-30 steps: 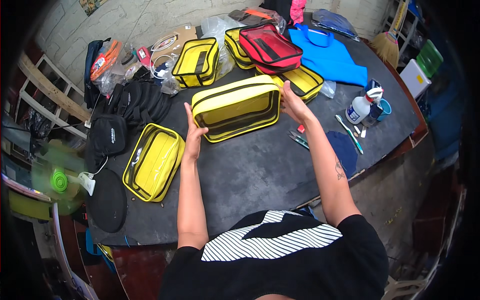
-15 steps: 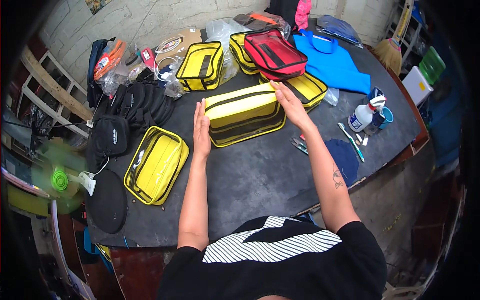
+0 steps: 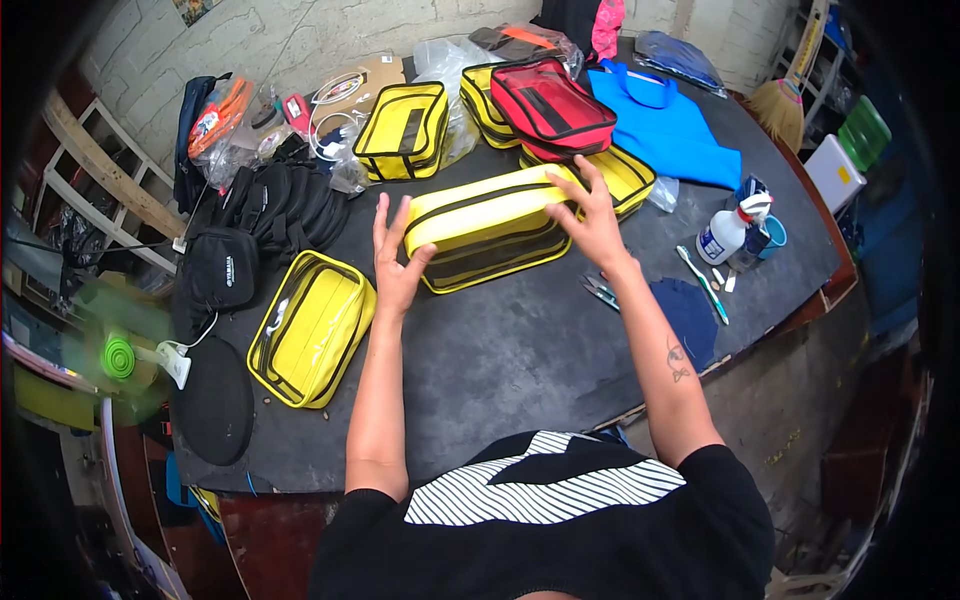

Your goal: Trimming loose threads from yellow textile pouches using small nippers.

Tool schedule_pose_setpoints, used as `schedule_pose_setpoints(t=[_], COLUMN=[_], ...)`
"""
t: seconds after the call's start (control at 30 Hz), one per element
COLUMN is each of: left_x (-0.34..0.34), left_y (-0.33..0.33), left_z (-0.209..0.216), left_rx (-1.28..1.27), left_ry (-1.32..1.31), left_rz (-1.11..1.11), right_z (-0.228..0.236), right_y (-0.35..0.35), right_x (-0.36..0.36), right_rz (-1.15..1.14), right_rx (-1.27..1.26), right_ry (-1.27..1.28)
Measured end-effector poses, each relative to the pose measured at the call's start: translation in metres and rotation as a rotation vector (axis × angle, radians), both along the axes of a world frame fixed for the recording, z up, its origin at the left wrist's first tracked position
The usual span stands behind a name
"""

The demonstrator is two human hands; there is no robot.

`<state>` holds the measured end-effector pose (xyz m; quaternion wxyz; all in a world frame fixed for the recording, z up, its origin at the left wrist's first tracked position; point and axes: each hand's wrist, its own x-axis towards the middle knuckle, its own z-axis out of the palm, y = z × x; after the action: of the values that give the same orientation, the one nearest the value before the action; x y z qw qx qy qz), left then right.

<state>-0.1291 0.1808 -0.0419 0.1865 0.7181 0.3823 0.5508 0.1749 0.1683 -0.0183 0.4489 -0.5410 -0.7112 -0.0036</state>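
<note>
A yellow zippered pouch (image 3: 490, 212) with dark edging and a see-through side stands on the black table between my hands. My left hand (image 3: 396, 262) is beside its left end, fingers raised and thumb spread toward the near corner. At the right end, my right hand (image 3: 592, 215) has its fingers apart, some over the pouch's upper corner; whether they touch it I cannot tell. A second yellow pouch (image 3: 312, 330) lies to the left of my left forearm. Behind, a red pouch (image 3: 552, 105) rests on more yellow pouches (image 3: 625, 180), and another yellow pouch (image 3: 400, 135) stands farther left.
Black bags (image 3: 225, 268) and a small green fan (image 3: 118, 358) are at the left. A blue tote bag (image 3: 665, 125) lies at the back right. Nearer are a spray bottle (image 3: 722, 236), a toothbrush (image 3: 704, 285), snips (image 3: 600, 290) and dark blue cloth (image 3: 686, 318).
My hands have gone from flat against the pouch's ends to spread fingers, with the left thumb now apart. The pouch has barely shifted.
</note>
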Motion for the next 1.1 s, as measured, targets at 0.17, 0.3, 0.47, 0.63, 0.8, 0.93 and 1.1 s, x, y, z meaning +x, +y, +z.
schedule_pose_setpoints(t=[0.17, 0.3, 0.47, 0.63, 0.8, 0.93, 1.1], left_x=[0.025, 0.043, 0.045, 0.022, 0.025, 0.005, -0.008], left_y=[0.007, 0.016, 0.023, 0.023, 0.018, -0.004, -0.005], left_z=[0.016, 0.008, 0.007, 0.004, 0.007, -0.016, -0.048], left_rx=[0.138, -0.058, -0.191, -0.120, 0.029, -0.144, -0.582], left_ry=[0.283, 0.056, -0.050, 0.007, 0.071, 0.024, -0.292], left_rz=[0.018, 0.111, 0.109, -0.153, -0.077, -0.073, -0.358], right_z=[0.003, -0.012, -0.004, 0.005, -0.015, -0.019, -0.067], right_y=[-0.004, -0.002, -0.006, -0.007, 0.004, -0.018, -0.022], right_x=[-0.038, -0.052, -0.057, -0.030, 0.011, 0.014, 0.038], right_rz=[-0.029, -0.184, -0.304, -0.280, 0.174, 0.223, 0.227], right_rx=[0.350, 0.400, 0.286, -0.084, -0.139, -0.161, -0.674], right_ry=[-0.223, -0.207, -0.101, 0.211, 0.527, 0.854, 0.913])
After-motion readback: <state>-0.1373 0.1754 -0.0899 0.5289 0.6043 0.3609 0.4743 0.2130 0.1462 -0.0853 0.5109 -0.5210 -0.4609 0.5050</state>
